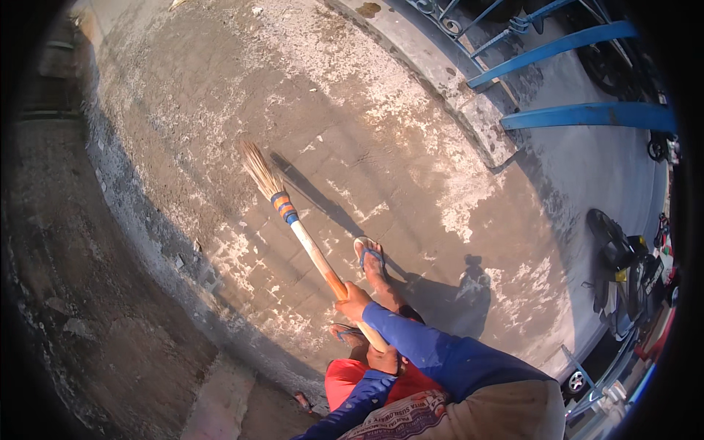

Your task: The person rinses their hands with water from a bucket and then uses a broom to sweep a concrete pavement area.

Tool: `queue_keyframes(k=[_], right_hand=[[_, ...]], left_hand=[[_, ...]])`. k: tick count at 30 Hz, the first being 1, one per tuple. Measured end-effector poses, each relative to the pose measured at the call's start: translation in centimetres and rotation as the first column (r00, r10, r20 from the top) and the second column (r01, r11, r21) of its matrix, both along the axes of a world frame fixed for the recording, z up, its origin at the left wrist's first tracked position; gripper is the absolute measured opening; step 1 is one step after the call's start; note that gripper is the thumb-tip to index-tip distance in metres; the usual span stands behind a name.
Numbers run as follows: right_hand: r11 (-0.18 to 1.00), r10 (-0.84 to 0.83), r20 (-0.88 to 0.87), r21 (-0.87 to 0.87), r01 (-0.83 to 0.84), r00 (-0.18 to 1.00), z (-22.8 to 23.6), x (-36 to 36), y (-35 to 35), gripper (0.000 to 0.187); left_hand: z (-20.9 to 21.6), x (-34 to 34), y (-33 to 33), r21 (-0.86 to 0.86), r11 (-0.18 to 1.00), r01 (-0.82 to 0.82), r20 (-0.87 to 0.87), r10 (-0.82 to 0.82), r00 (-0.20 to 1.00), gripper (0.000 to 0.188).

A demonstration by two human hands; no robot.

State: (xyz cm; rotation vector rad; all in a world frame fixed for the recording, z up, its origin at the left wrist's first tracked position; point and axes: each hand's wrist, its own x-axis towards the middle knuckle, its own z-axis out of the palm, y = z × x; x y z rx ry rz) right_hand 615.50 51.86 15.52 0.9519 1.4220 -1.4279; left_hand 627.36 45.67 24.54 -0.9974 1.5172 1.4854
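Observation:
A stick broom (317, 257) slants up and to the left in front of me. It has a pale wooden handle, a blue and orange binding and straw-coloured bristles (260, 167) at the far end. My right hand (354, 301) is wrapped round the handle partway along, by an orange-brown stretch. Close to my body, my left hand (383, 361) grips the handle's near end, its fingers partly hidden. Whether the bristle tips touch the paving (367, 176) or hover just over it, I cannot tell. Both sleeves are blue.
My feet, in blue-strapped flip-flops (371, 254), stand just beyond my hands. Along the left runs a dark, shaded channel (103, 271). A raised concrete kerb (469, 121) and blue metal railings (587, 116) lie at upper right; a parked motorcycle (627, 271) stands at far right.

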Motion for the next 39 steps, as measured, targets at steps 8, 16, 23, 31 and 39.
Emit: queue_keyframes(k=[8,16,23,31,39], right_hand=[[0.702,-0.712,0.023,0.05,0.71,0.702,-7.2,-0.4,10.0,0.046],[0.967,-0.095,-0.146,0.221,0.126,0.985,-5.4,-6.8,8.9,0.054],[0.515,-0.132,-0.072,0.847,0.131,0.989,-14.2,-8.3,26.0,0.043],[0.82,0.1,-0.029,0.569,-0.066,0.995,-5.0,-18.4,19.8,0.06],[0.814,-0.202,0.031,0.562,0.15,0.979,-10.5,-32.4,24.7,0.055]], left_hand=[[-7.6,-9.3,0.5,0.194,0.829,0.525,0.199,-0.557,0.806,0.012],[-2.3,-9.9,-0.2,0.297,0.868,0.399,0.069,-0.436,0.897,0.042],[-9.3,-17.5,-12.7,-0.204,0.926,0.317,-0.057,-0.334,0.941,0.028],[-14.2,-21.9,-21.2,-0.161,0.89,0.426,-0.038,-0.437,0.899,0.033],[-15.7,-28.8,-26.2,-0.202,0.925,0.321,0.094,-0.307,0.947,0.038]])
